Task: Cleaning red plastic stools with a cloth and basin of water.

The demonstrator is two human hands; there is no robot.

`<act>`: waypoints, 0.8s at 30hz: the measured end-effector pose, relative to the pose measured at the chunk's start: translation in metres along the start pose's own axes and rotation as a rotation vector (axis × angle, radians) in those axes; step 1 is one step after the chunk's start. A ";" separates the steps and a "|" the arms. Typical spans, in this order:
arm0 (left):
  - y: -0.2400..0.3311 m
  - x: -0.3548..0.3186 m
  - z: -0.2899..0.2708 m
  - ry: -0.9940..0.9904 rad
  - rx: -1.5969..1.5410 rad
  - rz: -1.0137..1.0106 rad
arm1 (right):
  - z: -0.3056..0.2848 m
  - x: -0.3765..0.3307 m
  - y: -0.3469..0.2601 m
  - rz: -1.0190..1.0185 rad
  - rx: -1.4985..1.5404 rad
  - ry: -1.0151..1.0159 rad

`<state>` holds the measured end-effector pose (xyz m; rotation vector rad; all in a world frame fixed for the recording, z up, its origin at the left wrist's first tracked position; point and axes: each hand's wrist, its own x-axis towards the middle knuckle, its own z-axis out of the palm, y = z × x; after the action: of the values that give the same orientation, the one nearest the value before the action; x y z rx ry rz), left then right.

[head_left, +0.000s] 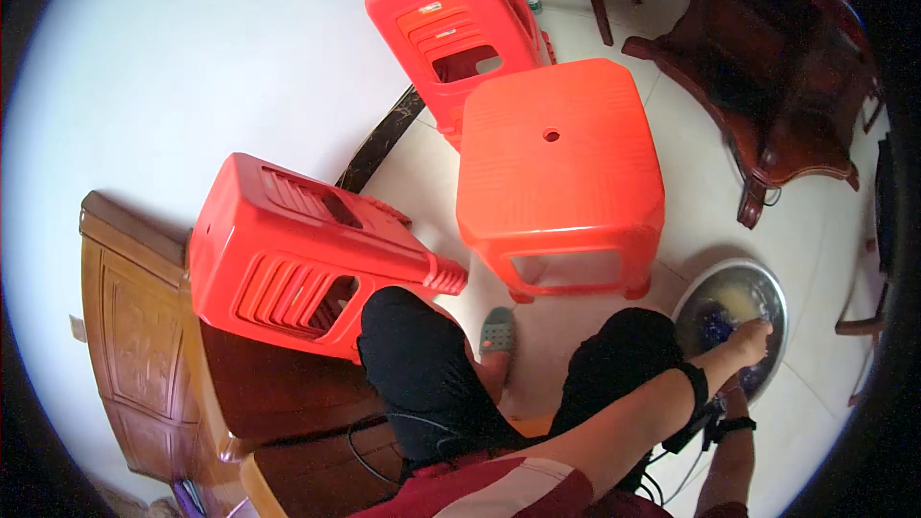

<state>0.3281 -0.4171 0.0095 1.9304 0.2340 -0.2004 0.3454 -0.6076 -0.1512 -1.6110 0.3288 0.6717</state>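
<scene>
At the right, a round metal basin (779, 299) stands on the floor with water and wet things in it. A pale yellowish thing (739, 300) lies toward its far side, its kind unclear. Nearer the left wall is a dark blue, cloth-like bundle (714, 324). My left hand (752, 341) reaches over the basin, its fingers curled downward; whatever they grip is hidden. Below it, at the basin's near edge, my right hand (733, 395) is partly covered by the left, and its fingers do not show. Both wrists wear black bands.
An orange-red plastic stool (561, 168) stands ahead of my knees. Two red stools, one at the far wall (451, 24) and one tipped on its side (288, 249), are to the left. A dark wooden chair (767, 86) stands far right. Cables hang by my right wrist.
</scene>
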 end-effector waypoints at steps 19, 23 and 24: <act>0.049 -0.036 -0.019 0.122 -0.125 0.349 | 0.014 -0.172 -0.265 -0.794 0.007 0.206; 0.069 -0.038 -0.031 -0.048 -0.111 0.324 | -0.055 -0.182 -0.292 -1.063 -0.057 0.402; 0.064 -0.035 -0.027 -0.104 -0.144 0.310 | -0.044 -0.197 -0.304 -1.078 -0.044 0.394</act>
<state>0.3109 -0.4171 0.0851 1.7802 -0.1173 -0.0747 0.3748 -0.6335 0.2114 -1.6708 -0.2890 -0.4642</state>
